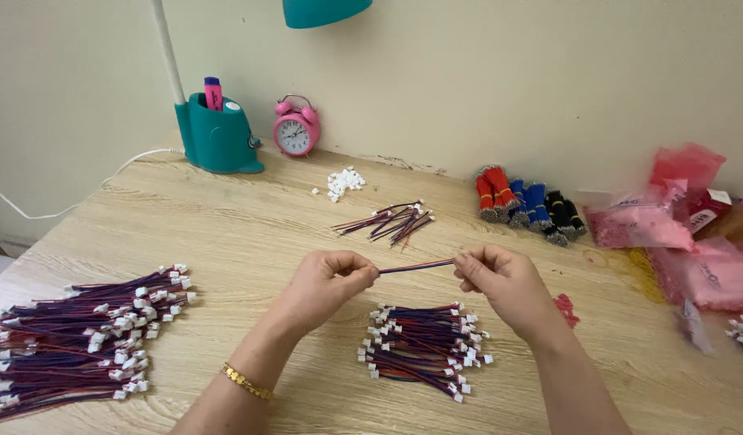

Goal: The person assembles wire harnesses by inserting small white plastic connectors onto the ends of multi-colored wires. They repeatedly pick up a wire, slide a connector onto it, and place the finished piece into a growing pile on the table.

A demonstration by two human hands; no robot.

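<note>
Fingertips of both hands pinch one short wire lead (416, 266), red and blue strands side by side, stretched level between them above the worktop (251, 234). I see the left hand (327, 283) clenched on the lead's left end, thumb over curled fingers, a gold bracelet (246, 381) on that wrist. The right hand (500, 278) has its grip closed on the other end in the same way. I cannot tell whether a connector sits under either pinch.

Directly beneath the hands lies a small pile of finished leads (424, 350) with white plug housings at both ends. Farther left, near the worktop's edge, I see a much larger heap of the same leads (81, 338). Beyond the hands rests a loose bunch of bare wire leads (388, 221), and past that a little cluster of white connector housings (343, 182). To the right stand bundles of red, blue and black wires (529, 205), then pink plastic bags (678, 217). At the back I make out a pink alarm clock (296, 129) beside a teal desk lamp base (217, 137) holding a marker.
</note>
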